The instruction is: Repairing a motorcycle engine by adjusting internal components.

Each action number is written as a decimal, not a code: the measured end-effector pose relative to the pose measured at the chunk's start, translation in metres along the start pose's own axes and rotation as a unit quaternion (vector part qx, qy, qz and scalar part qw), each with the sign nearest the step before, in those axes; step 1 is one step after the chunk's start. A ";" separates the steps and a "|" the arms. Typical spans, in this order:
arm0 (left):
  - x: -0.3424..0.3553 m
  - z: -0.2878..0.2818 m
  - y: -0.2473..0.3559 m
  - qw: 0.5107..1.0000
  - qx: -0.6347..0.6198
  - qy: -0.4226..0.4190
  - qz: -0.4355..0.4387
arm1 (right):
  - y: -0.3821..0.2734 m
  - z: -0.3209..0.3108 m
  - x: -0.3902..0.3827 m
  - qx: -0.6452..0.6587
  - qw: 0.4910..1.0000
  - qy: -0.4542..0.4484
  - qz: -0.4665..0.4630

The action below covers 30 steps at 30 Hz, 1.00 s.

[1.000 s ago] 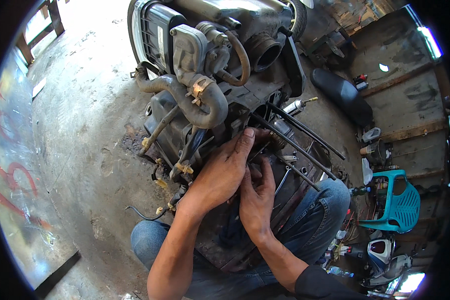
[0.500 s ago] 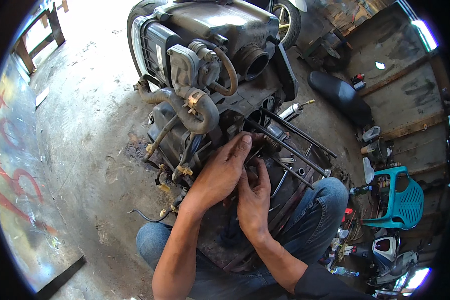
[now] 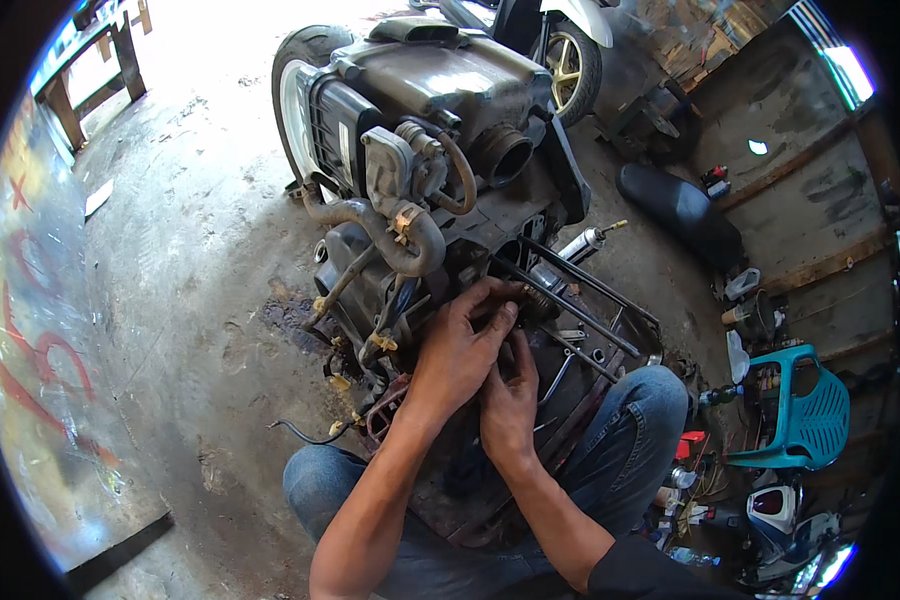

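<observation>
A dirty scooter engine (image 3: 345, 255) stands in front of me, with a dark airbox (image 3: 460, 75) on top and a thick curved rubber hose (image 3: 425, 245) at its side. Long metal rods (image 3: 575, 305) stick out of it toward my right knee. My left hand (image 3: 455, 345) is at the engine's near end, beside the rods, its fingers curled and thumb pressed in. Just below it, my right hand (image 3: 510, 405) is closed too, its fingertips close to the left hand's. Whatever lies between the fingers is hidden.
Wrenches (image 3: 558, 375) lie right of my hands, near a silver cylinder (image 3: 580, 245) with a yellowish tip. A black seat (image 3: 680, 205) and a teal plastic chair (image 3: 815, 410) stand right. A painted panel (image 3: 40, 370) is at left. Another motorcycle's wheel (image 3: 573, 70) shows behind.
The view has shifted, so the engine sits slightly lower in the picture. My left hand's fingers now reach further right, toward the rods, and its thumb has turned down. Both hands stay close together.
</observation>
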State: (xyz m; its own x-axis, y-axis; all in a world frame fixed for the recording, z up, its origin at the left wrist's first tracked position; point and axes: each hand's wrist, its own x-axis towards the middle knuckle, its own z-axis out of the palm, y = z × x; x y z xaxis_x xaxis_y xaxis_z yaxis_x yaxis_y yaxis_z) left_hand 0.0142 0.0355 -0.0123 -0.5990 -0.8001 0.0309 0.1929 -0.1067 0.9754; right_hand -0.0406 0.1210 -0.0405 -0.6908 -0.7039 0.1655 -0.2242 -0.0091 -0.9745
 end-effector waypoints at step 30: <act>0.001 0.006 -0.002 0.999 0.000 0.021 0.033 | 0.011 -0.007 -0.003 0.081 0.992 0.060 0.071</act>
State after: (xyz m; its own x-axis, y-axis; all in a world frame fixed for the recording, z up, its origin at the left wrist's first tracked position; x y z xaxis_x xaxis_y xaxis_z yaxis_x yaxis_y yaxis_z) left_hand 0.0090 0.0382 -0.0130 -0.5517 -0.8297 0.0853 0.2299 -0.0529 0.9718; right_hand -0.0460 0.1280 -0.0504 -0.7860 -0.6173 0.0324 -0.0118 -0.0374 -0.9992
